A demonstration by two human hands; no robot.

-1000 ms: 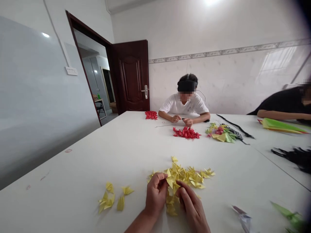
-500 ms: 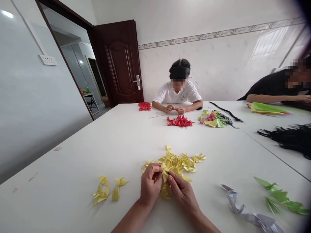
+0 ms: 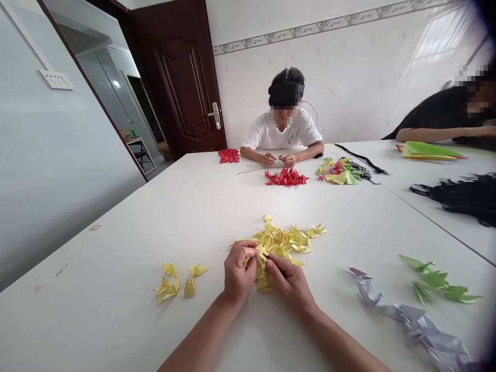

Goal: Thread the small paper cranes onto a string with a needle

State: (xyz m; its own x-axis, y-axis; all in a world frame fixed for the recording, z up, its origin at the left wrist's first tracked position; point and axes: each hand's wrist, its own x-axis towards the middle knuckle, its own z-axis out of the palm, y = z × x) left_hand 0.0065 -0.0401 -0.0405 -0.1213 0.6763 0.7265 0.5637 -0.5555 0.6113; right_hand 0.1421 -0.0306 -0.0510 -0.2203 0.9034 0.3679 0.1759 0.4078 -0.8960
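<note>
Between finger and thumb, my left hand (image 3: pixel 239 269) pinches a small folded yellow paper crane (image 3: pixel 262 253). My right hand (image 3: pixel 291 283) is closed at the crane's right side, with a small dark tip showing at its fingertips; what it grips is too small to make out. Both hands meet over the near edge of a pile of yellow paper cranes (image 3: pixel 282 238), partly covering it. Several more yellow folded pieces (image 3: pixel 167 287) lie apart on the table to the left of my left hand.
Right of my hands lie a string of grey-white folded paper (image 3: pixel 411 316) and green cranes (image 3: pixel 436 279). Across the white table (image 3: pixel 135 330), a person in a white shirt (image 3: pixel 284 129) sits behind red cranes (image 3: pixel 287 177). Black cords (image 3: pixel 461 196) lie far right, near another person (image 3: pixel 434 113).
The view has tilted down slightly, so the table things sit higher in the picture. My hands stay together at the crane, with the fingers shifted a little.
</note>
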